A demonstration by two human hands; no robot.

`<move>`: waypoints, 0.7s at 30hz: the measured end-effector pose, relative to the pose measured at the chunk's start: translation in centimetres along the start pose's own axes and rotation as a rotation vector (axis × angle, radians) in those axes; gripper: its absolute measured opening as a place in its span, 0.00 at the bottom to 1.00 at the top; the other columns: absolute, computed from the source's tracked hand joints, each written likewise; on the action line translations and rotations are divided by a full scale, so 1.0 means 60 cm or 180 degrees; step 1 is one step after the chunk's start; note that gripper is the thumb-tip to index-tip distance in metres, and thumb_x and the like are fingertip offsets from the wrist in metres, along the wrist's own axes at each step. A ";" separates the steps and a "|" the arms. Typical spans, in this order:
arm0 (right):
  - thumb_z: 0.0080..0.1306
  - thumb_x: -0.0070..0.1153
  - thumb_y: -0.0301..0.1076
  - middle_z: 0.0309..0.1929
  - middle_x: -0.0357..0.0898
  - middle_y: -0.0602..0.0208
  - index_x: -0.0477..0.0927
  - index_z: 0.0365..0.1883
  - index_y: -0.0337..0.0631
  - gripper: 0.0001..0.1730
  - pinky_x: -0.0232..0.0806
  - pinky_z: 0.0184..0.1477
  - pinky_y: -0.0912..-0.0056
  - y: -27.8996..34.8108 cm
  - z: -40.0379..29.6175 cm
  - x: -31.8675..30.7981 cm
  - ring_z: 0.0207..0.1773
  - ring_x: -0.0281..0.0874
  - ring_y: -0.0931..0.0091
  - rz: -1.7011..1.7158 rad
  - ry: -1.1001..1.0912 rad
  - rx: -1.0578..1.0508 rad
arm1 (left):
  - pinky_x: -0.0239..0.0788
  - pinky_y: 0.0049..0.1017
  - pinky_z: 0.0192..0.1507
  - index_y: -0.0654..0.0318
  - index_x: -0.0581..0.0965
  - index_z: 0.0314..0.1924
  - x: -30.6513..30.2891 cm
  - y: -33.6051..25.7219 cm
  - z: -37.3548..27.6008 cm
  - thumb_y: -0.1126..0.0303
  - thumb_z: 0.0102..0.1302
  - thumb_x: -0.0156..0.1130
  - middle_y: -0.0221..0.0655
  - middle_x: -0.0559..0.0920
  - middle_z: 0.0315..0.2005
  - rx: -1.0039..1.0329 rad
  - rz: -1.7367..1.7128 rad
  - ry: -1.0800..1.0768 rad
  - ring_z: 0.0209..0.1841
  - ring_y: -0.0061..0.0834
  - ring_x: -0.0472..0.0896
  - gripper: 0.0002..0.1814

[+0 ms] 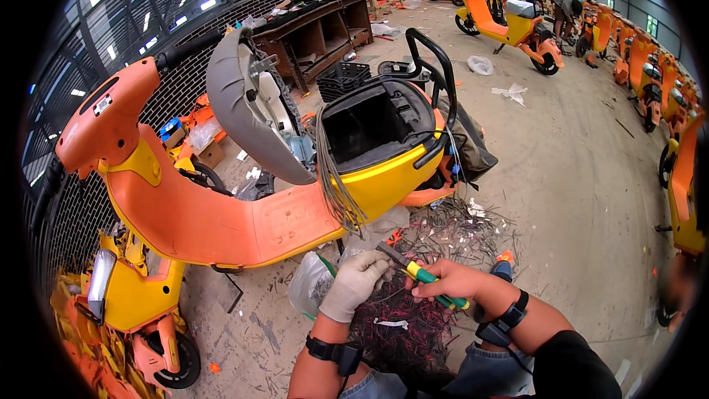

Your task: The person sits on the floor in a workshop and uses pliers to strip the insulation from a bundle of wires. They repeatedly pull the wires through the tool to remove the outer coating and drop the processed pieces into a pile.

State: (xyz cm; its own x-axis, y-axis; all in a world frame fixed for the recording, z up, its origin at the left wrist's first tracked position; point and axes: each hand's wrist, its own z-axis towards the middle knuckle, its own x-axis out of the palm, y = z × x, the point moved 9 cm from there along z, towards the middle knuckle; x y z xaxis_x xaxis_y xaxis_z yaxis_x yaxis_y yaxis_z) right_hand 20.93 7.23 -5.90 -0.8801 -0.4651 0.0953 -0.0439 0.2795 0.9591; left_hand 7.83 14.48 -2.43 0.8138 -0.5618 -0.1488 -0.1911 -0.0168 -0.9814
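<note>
My right hand [446, 280] is closed around the green and yellow handles of a pair of pliers [424, 274], whose dark jaws point up and left towards my left hand. In a pale work glove, my left hand [356, 282] has its fingers pinched beside the jaws; what lies between them is too small to tell. Beneath both hands spreads a pile of dark and reddish wire or cable scraps [401, 321]. A bundle of grey cables [332, 183] hangs over the side of an orange and yellow electric scooter [288, 221], whose grey seat [243, 105] is tipped up over its open storage box [365, 127].
A clear plastic bag [310, 282] lies left of my gloved hand. Yellow and orange scooter parts [83, 332] are heaped at lower left. A wooden workbench [321, 33] and black crates [342, 78] stand behind. Rows of scooters line the right, where a person [566, 8] bends down.
</note>
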 end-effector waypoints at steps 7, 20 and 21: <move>0.67 0.61 0.38 0.39 0.84 0.66 0.79 0.53 0.32 0.21 0.71 0.44 0.76 -0.011 -0.008 0.006 0.43 0.81 0.78 0.0876 0.0116 0.0296 | 0.65 0.17 0.26 0.70 0.80 0.41 0.001 0.003 -0.003 0.71 0.72 0.54 0.29 0.80 0.26 -0.0024 -0.0433 0.0202 0.23 0.16 0.74 0.10; 0.62 0.64 0.30 0.50 0.72 0.63 0.84 0.36 0.31 0.10 0.69 0.50 0.69 0.059 -0.028 -0.100 0.49 0.75 0.70 -0.0693 -0.2433 -0.1225 | 0.49 0.17 0.19 0.69 0.78 0.36 0.014 0.042 0.001 0.68 0.72 0.55 0.22 0.68 0.18 -0.0689 -0.1197 0.0096 0.17 0.13 0.62 0.11; 0.62 0.64 0.30 0.51 0.72 0.63 0.84 0.37 0.32 0.10 0.69 0.51 0.69 0.060 -0.026 -0.091 0.50 0.75 0.70 -0.0732 -0.2336 -0.1343 | 0.47 0.17 0.19 0.68 0.77 0.34 0.024 0.043 0.002 0.68 0.72 0.55 0.21 0.66 0.17 -0.0749 -0.1318 0.0195 0.17 0.12 0.59 0.11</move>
State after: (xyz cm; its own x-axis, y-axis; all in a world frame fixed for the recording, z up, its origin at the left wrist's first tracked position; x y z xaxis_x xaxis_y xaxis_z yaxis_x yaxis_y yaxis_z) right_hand 26.33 9.49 -2.59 -0.9592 0.2266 -0.1689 -0.2069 -0.1562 0.9658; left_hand 8.56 13.71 -5.17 0.8152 -0.5159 0.2633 0.0175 -0.4323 -0.9015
